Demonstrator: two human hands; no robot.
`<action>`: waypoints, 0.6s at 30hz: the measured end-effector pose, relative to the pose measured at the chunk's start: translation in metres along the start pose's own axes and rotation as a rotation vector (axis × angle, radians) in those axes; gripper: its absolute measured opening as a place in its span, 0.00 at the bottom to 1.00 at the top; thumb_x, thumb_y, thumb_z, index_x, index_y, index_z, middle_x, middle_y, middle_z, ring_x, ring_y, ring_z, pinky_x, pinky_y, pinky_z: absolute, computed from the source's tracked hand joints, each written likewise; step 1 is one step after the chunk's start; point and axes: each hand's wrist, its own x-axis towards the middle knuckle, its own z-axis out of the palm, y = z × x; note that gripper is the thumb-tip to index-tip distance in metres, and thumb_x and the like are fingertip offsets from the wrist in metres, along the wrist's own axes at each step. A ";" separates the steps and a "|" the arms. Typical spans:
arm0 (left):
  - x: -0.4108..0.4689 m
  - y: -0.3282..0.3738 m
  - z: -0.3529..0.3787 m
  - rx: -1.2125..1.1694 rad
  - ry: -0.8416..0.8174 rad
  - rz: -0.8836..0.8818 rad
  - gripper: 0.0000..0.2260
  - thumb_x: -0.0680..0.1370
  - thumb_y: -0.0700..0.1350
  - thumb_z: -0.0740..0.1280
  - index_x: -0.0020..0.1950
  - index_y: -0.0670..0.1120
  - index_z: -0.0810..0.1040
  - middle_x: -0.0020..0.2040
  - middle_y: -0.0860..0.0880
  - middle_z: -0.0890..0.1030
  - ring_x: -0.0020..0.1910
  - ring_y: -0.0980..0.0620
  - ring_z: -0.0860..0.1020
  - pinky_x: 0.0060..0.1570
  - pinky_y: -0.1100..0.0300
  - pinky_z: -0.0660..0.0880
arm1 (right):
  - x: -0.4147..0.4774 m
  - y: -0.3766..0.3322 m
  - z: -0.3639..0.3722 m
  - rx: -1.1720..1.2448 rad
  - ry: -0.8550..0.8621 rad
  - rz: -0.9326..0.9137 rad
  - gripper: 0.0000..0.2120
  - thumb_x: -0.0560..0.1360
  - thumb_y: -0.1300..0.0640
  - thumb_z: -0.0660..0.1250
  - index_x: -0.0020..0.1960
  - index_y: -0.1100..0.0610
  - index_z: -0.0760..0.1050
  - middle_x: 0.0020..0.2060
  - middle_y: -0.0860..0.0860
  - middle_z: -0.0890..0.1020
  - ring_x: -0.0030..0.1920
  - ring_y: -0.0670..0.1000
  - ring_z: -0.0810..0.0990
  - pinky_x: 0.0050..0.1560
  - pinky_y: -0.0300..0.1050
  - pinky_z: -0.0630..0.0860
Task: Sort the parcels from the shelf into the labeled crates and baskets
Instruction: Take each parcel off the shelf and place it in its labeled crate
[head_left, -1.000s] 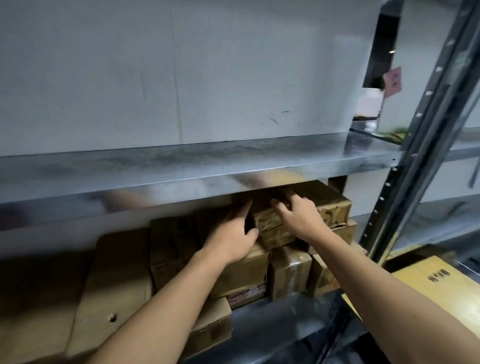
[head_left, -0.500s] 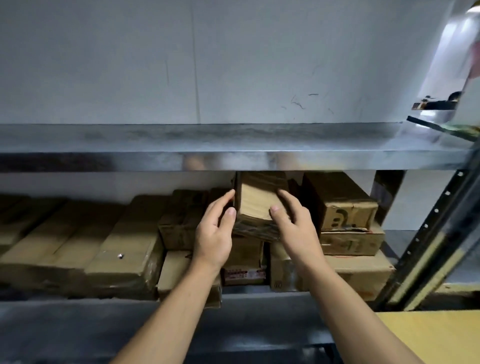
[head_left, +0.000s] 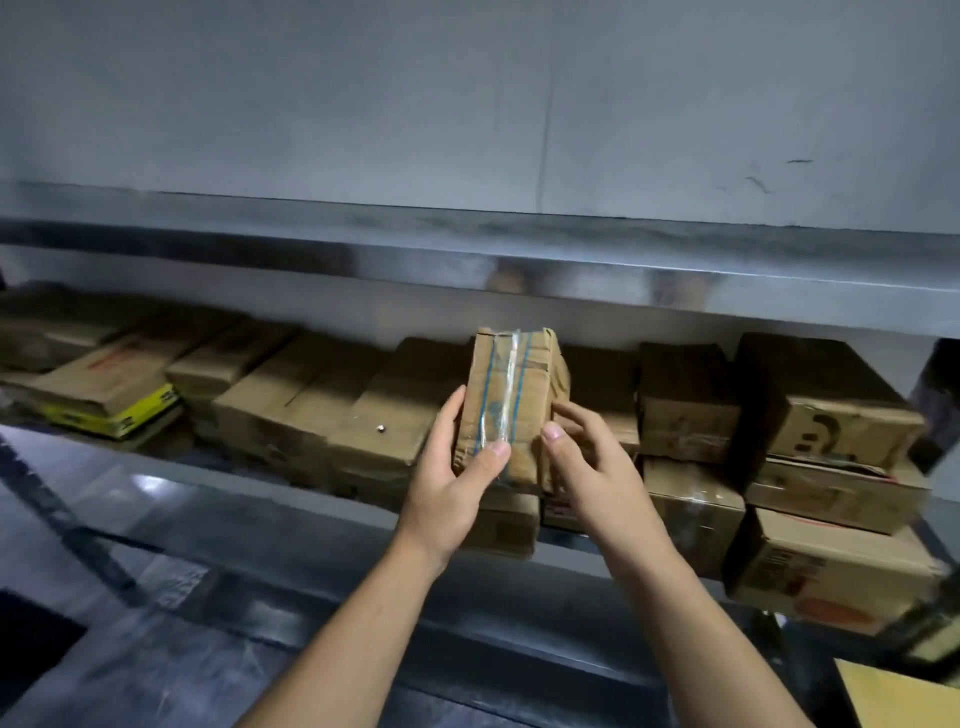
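Both grips hold the small parcel (head_left: 511, 400): the left grip (head_left: 452, 483) curls round its lower left edge with the thumb flat on the front face. The right grip (head_left: 597, 467) pinches the lower right edge, thumb forward and fingers curled behind. Between them the parcel is worn brown cardboard with crushed top corners. A strip of clear tape runs down the middle of the facing side, with a blue line on each side of it. Its long axis stands nearly upright, the top leaning slightly right. Beyond the grips, stacked cardboard boxes (head_left: 831, 415) fill the shelf (head_left: 291, 493). The parcel is held up in front of them, below the upper shelf board (head_left: 519, 249).
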 end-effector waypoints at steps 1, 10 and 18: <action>-0.005 0.001 -0.011 0.020 -0.015 0.015 0.26 0.75 0.50 0.68 0.71 0.60 0.66 0.67 0.60 0.76 0.67 0.61 0.74 0.67 0.60 0.71 | -0.001 -0.004 0.011 0.052 -0.027 0.006 0.26 0.70 0.28 0.65 0.66 0.33 0.71 0.63 0.37 0.78 0.64 0.42 0.77 0.67 0.55 0.76; -0.036 0.014 -0.144 0.120 0.238 0.091 0.21 0.73 0.44 0.69 0.64 0.63 0.77 0.66 0.50 0.73 0.65 0.54 0.74 0.60 0.59 0.76 | -0.020 -0.039 0.131 0.568 -0.182 0.072 0.23 0.74 0.53 0.69 0.68 0.51 0.71 0.56 0.54 0.85 0.54 0.53 0.86 0.49 0.49 0.84; -0.097 0.033 -0.275 0.135 0.390 0.061 0.30 0.71 0.48 0.74 0.70 0.59 0.67 0.63 0.59 0.80 0.63 0.56 0.78 0.61 0.56 0.76 | -0.051 -0.050 0.268 0.665 -0.396 0.050 0.26 0.71 0.46 0.78 0.65 0.36 0.73 0.64 0.54 0.80 0.63 0.60 0.80 0.55 0.64 0.80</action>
